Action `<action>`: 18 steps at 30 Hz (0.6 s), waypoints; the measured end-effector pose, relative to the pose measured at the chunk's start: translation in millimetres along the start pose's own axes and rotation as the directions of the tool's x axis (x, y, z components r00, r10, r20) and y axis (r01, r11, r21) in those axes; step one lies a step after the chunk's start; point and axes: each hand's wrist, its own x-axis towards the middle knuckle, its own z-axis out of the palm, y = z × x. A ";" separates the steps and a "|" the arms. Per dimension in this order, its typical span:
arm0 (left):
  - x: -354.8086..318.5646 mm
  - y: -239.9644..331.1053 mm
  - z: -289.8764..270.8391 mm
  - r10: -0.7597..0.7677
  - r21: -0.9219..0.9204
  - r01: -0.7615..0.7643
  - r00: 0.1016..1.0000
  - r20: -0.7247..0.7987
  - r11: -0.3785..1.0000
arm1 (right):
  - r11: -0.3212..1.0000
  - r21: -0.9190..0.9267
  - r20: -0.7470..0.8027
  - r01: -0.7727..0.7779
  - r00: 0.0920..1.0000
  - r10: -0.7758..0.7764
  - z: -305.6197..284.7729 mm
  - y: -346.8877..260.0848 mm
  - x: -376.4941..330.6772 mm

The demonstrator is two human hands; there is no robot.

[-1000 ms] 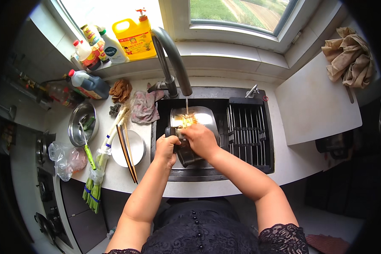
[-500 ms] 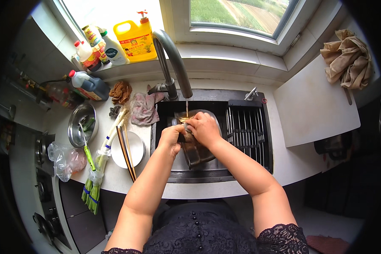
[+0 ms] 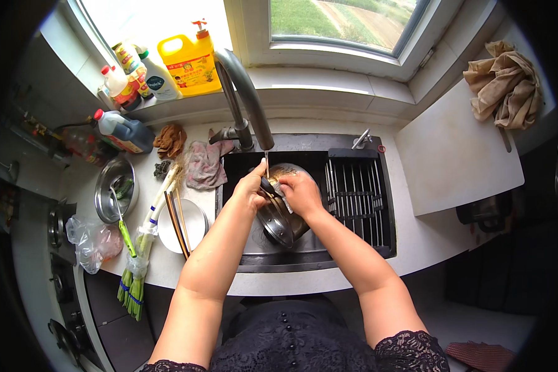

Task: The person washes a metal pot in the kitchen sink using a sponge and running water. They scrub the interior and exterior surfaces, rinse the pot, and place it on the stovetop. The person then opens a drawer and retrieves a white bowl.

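While water runs from the tap (image 3: 245,93), my left hand (image 3: 252,186) grips the tilted steel pot (image 3: 279,217) in the sink (image 3: 304,257); my right hand's (image 3: 301,192) fingers close on a scouring pad (image 3: 278,186).

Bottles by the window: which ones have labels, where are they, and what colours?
Yellow jug: windowsill, left of the tap, boxy, red pump.
White bottle: beside it, dark label.
Red-capped bottle: further left, red-and-yellow label.
Dark bottle: lying on the counter, red cap.

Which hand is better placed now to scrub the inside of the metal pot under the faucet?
Right. The right hand lies over the metal pot, seemingly on a scrubber, while the left hand grips its rim.
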 end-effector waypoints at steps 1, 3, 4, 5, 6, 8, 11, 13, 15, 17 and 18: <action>3.6 -0.8 2.0 0.011 0.023 -0.010 1.000 -0.013 1.000 | 0.997 0.056 -0.076 0.047 0.996 -0.043 7.1 9.6 2.4; 16.0 -1.0 0.3 -0.047 -0.029 0.049 0.996 0.072 0.998 | 0.830 0.548 -0.143 -0.103 0.966 0.215 12.7 12.0 12.9; 22.2 -1.5 -3.0 -0.054 -0.043 0.057 0.995 0.079 0.997 | 0.647 0.749 -0.120 -0.142 0.931 0.344 13.4 10.0 18.1; 27.9 -2.4 -5.9 -0.059 -0.058 0.065 0.995 0.085 0.996 | 0.582 0.793 -0.011 -0.182 0.950 0.311 10.2 10.0 21.2; 26.9 -2.5 1.4 -0.072 -0.065 0.078 0.992 0.100 0.995 | 0.655 0.737 0.024 -0.168 0.975 0.223 8.4 10.1 22.6; 16.8 -0.1 5.8 -0.134 -0.055 0.141 0.984 0.115 0.988 | 0.782 0.613 0.119 -0.114 0.992 0.051 9.7 6.6 26.2; 10.4 -8.7 -2.2 -0.027 -0.229 0.082 0.972 0.233 0.970 | 0.980 0.121 -0.001 0.155 0.988 -0.156 17.4 0.6 17.9; 13.0 -16.1 -10.7 -0.056 -0.280 0.117 0.974 0.219 0.953 | 0.954 -0.140 -0.067 0.266 0.959 -0.277 14.5 -8.3 10.7; 17.9 -23.9 -21.4 -0.049 -0.337 0.132 0.969 0.242 0.932 | 0.908 -0.301 -0.080 0.292 0.941 -0.329 11.1 -16.6 5.3; 29.6 -27.5 -36.5 -0.002 -0.406 0.145 0.943 0.332 0.902 | 0.917 -0.282 -0.121 0.282 0.938 -0.325 11.7 -15.8 5.3; 24.3 -27.9 -32.1 -0.025 -0.372 0.137 0.957 0.290 0.918 | 0.922 -0.273 -0.136 0.275 0.938 -0.320 11.1 -13.2 4.7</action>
